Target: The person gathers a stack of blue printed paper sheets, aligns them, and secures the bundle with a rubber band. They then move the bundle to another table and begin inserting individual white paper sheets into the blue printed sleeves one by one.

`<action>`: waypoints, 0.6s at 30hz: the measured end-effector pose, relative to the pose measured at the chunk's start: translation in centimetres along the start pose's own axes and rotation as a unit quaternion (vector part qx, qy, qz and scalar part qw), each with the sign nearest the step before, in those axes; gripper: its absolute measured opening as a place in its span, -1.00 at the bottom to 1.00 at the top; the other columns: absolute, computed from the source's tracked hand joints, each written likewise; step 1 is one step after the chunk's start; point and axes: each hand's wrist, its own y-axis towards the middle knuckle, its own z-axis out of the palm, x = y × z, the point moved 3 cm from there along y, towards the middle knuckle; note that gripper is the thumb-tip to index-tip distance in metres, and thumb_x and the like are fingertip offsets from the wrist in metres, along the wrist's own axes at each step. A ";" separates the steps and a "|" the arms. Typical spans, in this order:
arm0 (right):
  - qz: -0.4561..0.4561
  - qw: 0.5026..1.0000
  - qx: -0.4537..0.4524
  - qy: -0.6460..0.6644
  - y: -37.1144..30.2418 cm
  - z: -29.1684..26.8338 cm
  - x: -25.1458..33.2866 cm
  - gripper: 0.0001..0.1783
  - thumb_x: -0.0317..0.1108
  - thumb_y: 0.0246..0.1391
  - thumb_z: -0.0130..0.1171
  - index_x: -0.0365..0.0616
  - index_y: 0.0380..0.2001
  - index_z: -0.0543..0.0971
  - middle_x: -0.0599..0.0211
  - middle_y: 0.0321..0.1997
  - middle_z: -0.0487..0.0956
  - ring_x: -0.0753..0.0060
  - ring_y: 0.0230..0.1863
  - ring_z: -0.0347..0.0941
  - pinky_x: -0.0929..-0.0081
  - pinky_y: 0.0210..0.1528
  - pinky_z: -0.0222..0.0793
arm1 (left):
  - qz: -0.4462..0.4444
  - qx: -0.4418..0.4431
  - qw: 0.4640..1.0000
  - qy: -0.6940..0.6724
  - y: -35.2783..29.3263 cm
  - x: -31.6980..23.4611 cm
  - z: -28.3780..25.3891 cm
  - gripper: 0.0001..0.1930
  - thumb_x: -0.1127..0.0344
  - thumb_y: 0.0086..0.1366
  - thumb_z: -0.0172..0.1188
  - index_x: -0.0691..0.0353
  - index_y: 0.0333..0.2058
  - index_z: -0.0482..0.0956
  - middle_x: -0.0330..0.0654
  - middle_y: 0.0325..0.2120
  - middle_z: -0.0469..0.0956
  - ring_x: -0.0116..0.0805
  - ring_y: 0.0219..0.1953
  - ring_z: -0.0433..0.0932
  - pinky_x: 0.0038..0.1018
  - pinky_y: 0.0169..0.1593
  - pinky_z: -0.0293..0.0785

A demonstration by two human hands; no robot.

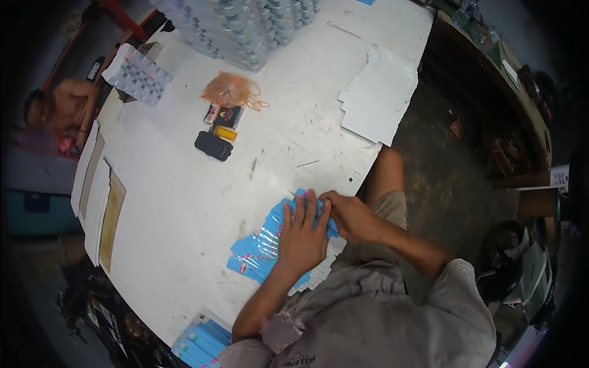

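Note:
A fanned row of glossy blue printed card pieces [264,248] lies at the table's near edge, in front of my body. The pieces overlap one another, and white stepped flaps [324,267] show along their near side. My left hand [305,239] rests flat on top of the row, fingers stretched and spread. At the row's far right end my right hand [348,216] is closed, thumb and fingers pinching the edge of the blue card pieces. The fingertips of the right hand partly hide that edge, so how many pieces it grips cannot be told.
More blue card pieces [201,343] lie at the lower left. White card sheets [383,95] sit by the right edge. Mid-table are an orange plastic bag [228,90], a yellow lighter [224,133] and a black case [213,146]. Tall grey-white stacks [236,30] stand beyond. A person [64,113] sits far left.

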 end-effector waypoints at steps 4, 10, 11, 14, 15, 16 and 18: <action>0.115 0.993 0.017 -0.004 2.7 -2.9 -1.8 -0.82 -0.50 0.32 0.11 -0.31 -0.06 0.53 -0.22 -0.28 0.63 -0.29 -0.18 0.62 0.02 -0.21 0.50 | 0.015 0.000 0.998 -0.055 0.1 0.4 0.6 -0.29 0.26 0.39 0.07 0.52 0.42 0.17 0.32 0.49 0.03 0.20 0.55 0.00 0.11 0.55 -0.17; 0.087 0.995 0.047 -0.033 1.1 -0.5 -1.7 -0.81 -0.43 0.24 0.20 -0.24 -0.10 0.62 -0.08 -0.25 0.66 -0.14 -0.22 0.65 0.08 -0.16 0.54 | 0.040 0.037 0.999 0.003 -0.2 0.9 0.7 -0.19 0.08 0.37 0.13 0.57 0.40 0.15 0.31 0.47 0.08 0.16 0.56 0.01 0.11 0.56 -0.20; 0.102 0.988 0.073 -0.094 1.7 -1.0 -1.6 -0.80 -0.44 0.22 0.21 -0.21 -0.10 0.63 -0.07 -0.24 0.66 -0.12 -0.21 0.65 0.09 -0.14 0.55 | 0.041 0.049 0.998 -0.001 -0.4 1.3 1.1 -0.15 0.00 0.37 0.16 0.57 0.40 0.15 0.31 0.47 0.09 0.15 0.55 0.02 0.11 0.56 -0.20; -0.030 0.850 -0.278 -0.446 4.2 -6.7 -4.4 -0.61 -0.25 0.25 0.26 -0.17 0.09 0.62 0.02 0.11 0.64 0.02 0.18 0.53 0.16 0.14 0.51 | 0.009 0.033 0.993 -0.117 0.1 0.9 -0.3 -0.01 -0.23 0.34 0.19 0.58 0.39 0.16 0.31 0.45 0.13 0.16 0.54 0.06 0.11 0.56 -0.16; -0.111 0.764 -0.341 -0.536 5.5 -8.5 -6.4 -0.57 -0.25 0.29 0.24 -0.14 0.18 0.58 -0.06 0.06 0.66 -0.03 0.13 0.57 0.14 0.15 0.51 | 0.025 0.004 0.994 -0.109 0.2 0.8 -0.5 0.08 -0.39 0.28 0.18 0.58 0.37 0.20 0.32 0.43 0.16 0.13 0.53 0.09 0.08 0.55 -0.10; -0.091 0.823 -0.291 -0.479 5.0 -10.0 -8.5 -0.59 -0.28 0.29 0.24 -0.13 0.17 0.58 -0.06 0.03 0.67 -0.01 0.07 0.60 0.16 0.09 0.53 | 0.016 0.010 0.994 -0.108 0.1 1.0 -0.4 0.02 -0.33 0.33 0.17 0.56 0.37 0.22 0.31 0.43 0.18 0.12 0.53 0.11 0.07 0.54 -0.07; -0.017 0.917 -0.234 -0.321 5.4 -9.9 -8.7 -0.61 -0.34 0.27 0.25 -0.13 0.15 0.60 -0.07 -0.03 0.68 0.02 -0.04 0.63 0.21 -0.04 0.56 | -0.001 0.022 0.995 -0.096 0.2 1.3 0.0 -0.10 -0.23 0.40 0.14 0.52 0.37 0.25 0.27 0.43 0.20 0.10 0.51 0.14 0.04 0.53 -0.01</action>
